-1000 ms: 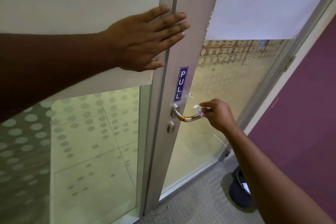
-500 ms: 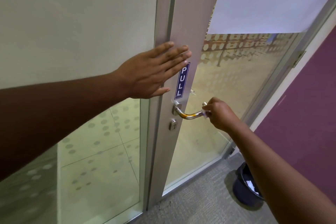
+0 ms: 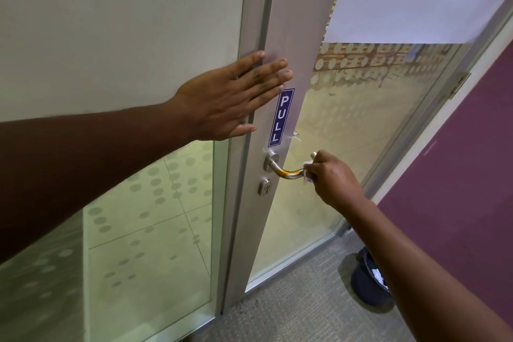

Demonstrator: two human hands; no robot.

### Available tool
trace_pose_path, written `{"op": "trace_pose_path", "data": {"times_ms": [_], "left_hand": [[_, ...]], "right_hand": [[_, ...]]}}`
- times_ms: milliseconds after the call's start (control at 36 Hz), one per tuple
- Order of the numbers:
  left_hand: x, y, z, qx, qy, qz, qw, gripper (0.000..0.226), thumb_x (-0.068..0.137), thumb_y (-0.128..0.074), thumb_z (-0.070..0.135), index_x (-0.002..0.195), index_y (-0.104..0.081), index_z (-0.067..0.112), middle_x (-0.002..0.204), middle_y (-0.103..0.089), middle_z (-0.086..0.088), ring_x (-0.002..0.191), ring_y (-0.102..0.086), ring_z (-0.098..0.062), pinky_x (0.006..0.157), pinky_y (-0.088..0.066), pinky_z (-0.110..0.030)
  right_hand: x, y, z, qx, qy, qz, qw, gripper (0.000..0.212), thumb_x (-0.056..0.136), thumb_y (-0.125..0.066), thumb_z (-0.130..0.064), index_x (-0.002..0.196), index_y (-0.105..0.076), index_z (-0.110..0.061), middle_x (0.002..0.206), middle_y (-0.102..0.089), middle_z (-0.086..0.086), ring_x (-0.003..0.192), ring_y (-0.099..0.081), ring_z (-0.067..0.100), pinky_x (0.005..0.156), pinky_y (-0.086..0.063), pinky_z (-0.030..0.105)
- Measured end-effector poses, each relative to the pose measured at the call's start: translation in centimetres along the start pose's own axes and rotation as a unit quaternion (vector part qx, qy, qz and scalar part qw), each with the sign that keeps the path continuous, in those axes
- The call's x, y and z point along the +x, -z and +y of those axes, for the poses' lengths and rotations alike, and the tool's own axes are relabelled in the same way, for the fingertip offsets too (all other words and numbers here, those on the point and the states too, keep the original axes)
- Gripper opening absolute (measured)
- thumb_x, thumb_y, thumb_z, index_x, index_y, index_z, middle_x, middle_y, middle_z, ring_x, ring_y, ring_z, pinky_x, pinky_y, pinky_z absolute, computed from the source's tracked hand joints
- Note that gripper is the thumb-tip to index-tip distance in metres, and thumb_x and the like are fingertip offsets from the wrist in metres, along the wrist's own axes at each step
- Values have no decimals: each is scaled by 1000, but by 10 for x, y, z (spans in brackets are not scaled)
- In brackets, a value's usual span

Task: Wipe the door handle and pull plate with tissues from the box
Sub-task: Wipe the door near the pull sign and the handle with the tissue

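Little has shifted: my right hand (image 3: 330, 178) stays clamped with tissue (image 3: 307, 172) on the door handle (image 3: 288, 172). Left hand (image 3: 230, 100), fingers together, lies flat beside the PULL plate (image 3: 281, 117).

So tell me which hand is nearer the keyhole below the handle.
Right. The right hand grips the handle's end beside the keyhole; the left hand presses flat well above it.

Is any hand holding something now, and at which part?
The right hand pinches a small white tissue against the free end of the door handle. The left hand holds nothing; it lies flat on the door frame.
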State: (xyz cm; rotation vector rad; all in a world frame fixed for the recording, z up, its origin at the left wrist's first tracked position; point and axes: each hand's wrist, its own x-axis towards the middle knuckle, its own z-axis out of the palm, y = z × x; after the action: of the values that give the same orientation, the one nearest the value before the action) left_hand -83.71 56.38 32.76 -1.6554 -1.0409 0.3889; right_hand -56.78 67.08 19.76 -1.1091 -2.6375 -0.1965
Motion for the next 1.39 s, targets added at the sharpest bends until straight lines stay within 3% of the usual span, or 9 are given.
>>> {"op": "trace_pose_path", "data": {"times_ms": [306, 444, 556, 694, 778, 861, 1028, 1222, 1389], "left_hand": [[0, 1, 0, 3, 10, -3, 1000, 85, 96, 17, 55, 158, 18, -4, 161, 24, -32, 157, 9, -42, 130, -4, -51], [1, -1, 1, -4, 9, -9, 1000, 85, 97, 16, 55, 157, 19, -5, 165, 18, -30, 157, 9, -42, 130, -4, -51], [1, -1, 1, -1, 8, -3, 1000, 84, 97, 16, 53, 158, 17, -5, 167, 14, -29, 158, 6, -41, 130, -4, -51], [0, -3, 2, 15, 4, 6, 1000, 84, 98, 15, 53, 158, 14, -6, 168, 11, -29, 158, 4, -41, 130, -6, -51], [0, -2, 2, 15, 5, 0, 1000, 84, 99, 13, 54, 159, 13, -5, 168, 11, -28, 158, 4, -40, 130, -5, -50], [1, 0, 1, 12, 7, -2, 1000, 84, 99, 11, 55, 160, 12, -4, 168, 11, -28, 158, 4, -40, 130, -6, -50], [0, 0, 1, 15, 13, 1, 1000, 84, 100, 9, 56, 160, 12, -3, 168, 11, -28, 158, 5, -40, 130, -5, -50], [2, -1, 2, 9, 19, 3, 1000, 85, 101, 7, 57, 160, 13, -4, 166, 15, -30, 157, 7, -41, 129, -2, -51], [2, 2, 1, 1, 17, -10, 1000, 84, 102, 5, 57, 159, 15, -4, 166, 17, -29, 157, 9, -40, 129, 0, -51]], "right_hand": [[0, -4, -35, 61, 7, 7, 998, 16, 89, -65, -4, 92, -76, -16, 92, -55, 1, 77, -52, 20, 64, -54, 38], [12, -4, -44, 120, 2, 26, 992, 21, 89, -65, -4, 95, -78, -19, 90, -61, 1, 77, -57, 17, 71, -39, 30], [22, -3, -39, 124, -25, 45, 991, 20, 85, -68, -5, 92, -79, -20, 91, -66, 1, 79, -63, 20, 74, -50, 34], [26, -11, -45, 61, -20, -6, 998, 19, 88, -61, -9, 88, -74, -22, 86, -71, -1, 80, -62, 23, 96, -45, 50], [23, -14, -49, 25, -12, 4, 1000, 20, 86, -57, -8, 81, -69, -24, 79, -68, -3, 78, -58, 27, 91, -43, 48], [18, -16, -50, -24, 24, 11, 999, 16, 94, -58, -19, 99, -72, -24, 95, -71, 0, 87, -57, 28, 84, -43, 43], [9, -15, -33, -57, 63, -4, 996, 20, 97, -56, -22, 111, -68, -31, 100, -68, -6, 88, -53, 21, 93, -40, 42], [27, 5, -33, 56, -42, 4, 998, 12, 92, -63, -29, 100, -72, -27, 94, -74, -8, 90, -61, 19, 82, -46, 38], [28, -11, -56, 4, -20, 6, 1000, 15, 93, -62, -30, 106, -69, -30, 103, -72, -9, 96, -56, 22, 86, -41, 42]]}}
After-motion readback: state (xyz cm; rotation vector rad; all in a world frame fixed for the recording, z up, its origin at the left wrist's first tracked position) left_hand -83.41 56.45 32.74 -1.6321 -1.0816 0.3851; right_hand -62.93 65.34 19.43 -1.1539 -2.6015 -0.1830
